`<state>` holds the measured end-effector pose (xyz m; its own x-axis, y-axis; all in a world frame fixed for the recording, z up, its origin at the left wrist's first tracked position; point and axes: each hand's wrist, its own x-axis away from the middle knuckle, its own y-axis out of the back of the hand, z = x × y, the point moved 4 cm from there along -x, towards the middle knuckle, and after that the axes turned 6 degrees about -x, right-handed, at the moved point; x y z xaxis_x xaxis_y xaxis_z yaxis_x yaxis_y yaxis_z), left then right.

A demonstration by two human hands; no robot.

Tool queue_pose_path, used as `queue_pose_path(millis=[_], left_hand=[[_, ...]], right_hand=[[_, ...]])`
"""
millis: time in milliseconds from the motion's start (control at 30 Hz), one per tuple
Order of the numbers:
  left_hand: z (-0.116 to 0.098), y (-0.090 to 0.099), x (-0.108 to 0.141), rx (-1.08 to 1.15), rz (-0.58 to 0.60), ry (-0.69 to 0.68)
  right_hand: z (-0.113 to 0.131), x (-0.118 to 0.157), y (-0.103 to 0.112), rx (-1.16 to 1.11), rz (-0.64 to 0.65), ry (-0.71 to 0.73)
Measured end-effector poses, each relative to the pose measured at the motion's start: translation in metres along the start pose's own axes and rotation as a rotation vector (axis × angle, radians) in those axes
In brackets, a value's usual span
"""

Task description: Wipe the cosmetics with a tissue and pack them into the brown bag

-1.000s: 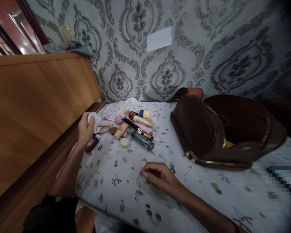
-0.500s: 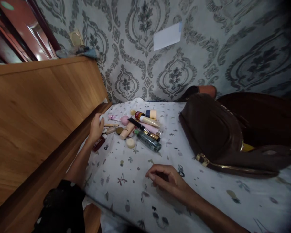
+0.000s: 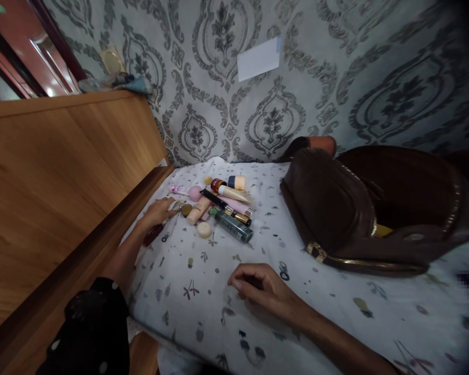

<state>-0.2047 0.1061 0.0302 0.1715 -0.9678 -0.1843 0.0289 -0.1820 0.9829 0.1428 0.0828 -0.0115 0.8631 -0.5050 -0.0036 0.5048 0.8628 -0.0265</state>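
Note:
My left hand (image 3: 159, 212) lies low at the left side of a cluster of cosmetics, its fingers stretched apart over small items. Their tips are by a small pale item (image 3: 177, 207), and contact is unclear. Partly under that hand is a dark red bottle (image 3: 153, 235). Close by are a brown round item (image 3: 186, 210), a pink makeup sponge (image 3: 195, 194), a peach tube (image 3: 198, 210) and a round cream-coloured item (image 3: 204, 229). A dark green bottle (image 3: 233, 227) lies farther right. My right hand (image 3: 260, 286) rests on the sheet, fingers loosely curled in, with nothing visible in them.
A large dark brown handbag (image 3: 332, 208), unzipped, stands on the right of the patterned sheet (image 3: 203, 323). A wooden board (image 3: 74, 156) borders the left side. Behind is a patterned wall with a white paper (image 3: 259, 60) on it.
My left hand has come down and turned toward the small items, its fingers now stretched out. The white thing seen at its fingertips no longer shows. My right hand stays on the sheet.

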Motion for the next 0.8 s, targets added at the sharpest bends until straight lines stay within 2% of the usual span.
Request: queue_pose_path(millis=[167, 233, 267, 367, 433, 500, 567, 700, 733, 800], left_hand=[[-0.027, 0.038, 0.011, -0.029, -0.14, -0.006], [-0.05, 0.051, 0.022, 0.014, -0.159, -0.103], [-0.066, 0.054, 0.029, 0.073, -0.139, -0.211], [-0.121, 0.046, 0.058, 0.22, 0.023, -0.506], [-0.152, 0.032, 0.076, 0.302, 0.116, -0.593], [-0.171, 0.019, 0.087, 0.405, 0.176, -0.612], [-0.173, 0.014, 0.089, 0.524, 0.144, -0.533], [-0.137, 0.019, 0.087, 0.68, -0.089, -0.158], [-0.129, 0.02, 0.089, 0.686, -0.114, -0.107], [-0.124, 0.019, 0.098, 0.657, -0.091, -0.152]], right_hand=[[-0.003, 0.001, 0.001, 0.0, -0.021, 0.041], [-0.005, 0.001, 0.006, 0.057, -0.121, 0.09], [-0.006, 0.001, 0.009, 0.108, -0.198, 0.119], [-0.009, 0.003, 0.017, 0.331, -0.385, 0.252], [-0.01, 0.004, 0.016, 0.496, -0.384, 0.359], [-0.013, 0.005, 0.012, 0.632, -0.326, 0.42], [-0.014, 0.006, 0.008, 0.719, -0.282, 0.421], [-0.01, 0.006, 0.004, 0.787, -0.234, 0.398], [-0.008, 0.006, 0.004, 0.803, -0.221, 0.399], [-0.006, 0.005, 0.002, 0.846, -0.196, 0.391]])
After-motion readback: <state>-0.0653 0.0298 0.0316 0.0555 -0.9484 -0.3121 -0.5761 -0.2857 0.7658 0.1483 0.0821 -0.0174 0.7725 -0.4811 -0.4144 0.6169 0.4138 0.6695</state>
